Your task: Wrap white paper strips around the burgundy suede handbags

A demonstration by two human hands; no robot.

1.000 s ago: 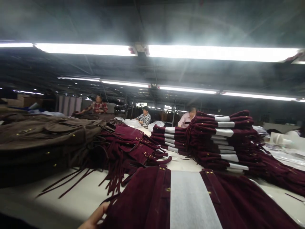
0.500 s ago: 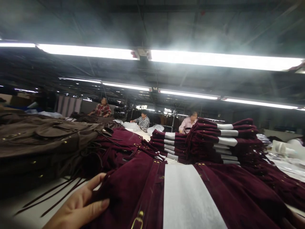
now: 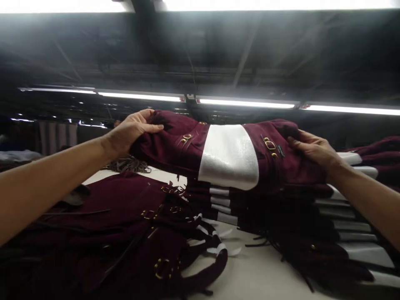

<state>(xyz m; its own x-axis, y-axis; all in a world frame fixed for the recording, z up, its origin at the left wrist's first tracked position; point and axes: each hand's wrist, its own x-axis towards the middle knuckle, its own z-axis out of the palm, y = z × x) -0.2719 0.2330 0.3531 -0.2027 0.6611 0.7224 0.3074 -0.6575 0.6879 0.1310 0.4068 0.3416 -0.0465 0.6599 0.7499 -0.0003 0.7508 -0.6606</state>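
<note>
Both of my arms reach forward and hold up a folded maroon bag [image 3: 175, 143] with gold buckles. A wide white band [image 3: 229, 156] wraps around its middle. My left hand [image 3: 133, 129] grips the bag's left end, thumb on the near face. At the right end, my right hand [image 3: 315, 152] pinches the cloth the same way. The bag hangs above a stack of banded maroon bags [image 3: 223, 202]. Below my left arm lies a spread of maroon bags [image 3: 125, 196] with buckles and a curved handle [image 3: 215, 264].
A taller pile of banded bags [image 3: 353, 233] stands under my right arm, dark straps trailing onto the white table [image 3: 250, 271]. Brown straps [image 3: 129, 164] lie farther back on the left. Tube lights [image 3: 246, 102] run overhead.
The maroon bag has risen from low near the table to above the stack, with both hands on its ends. My view has shifted, and the co-workers have dropped out of sight.
</note>
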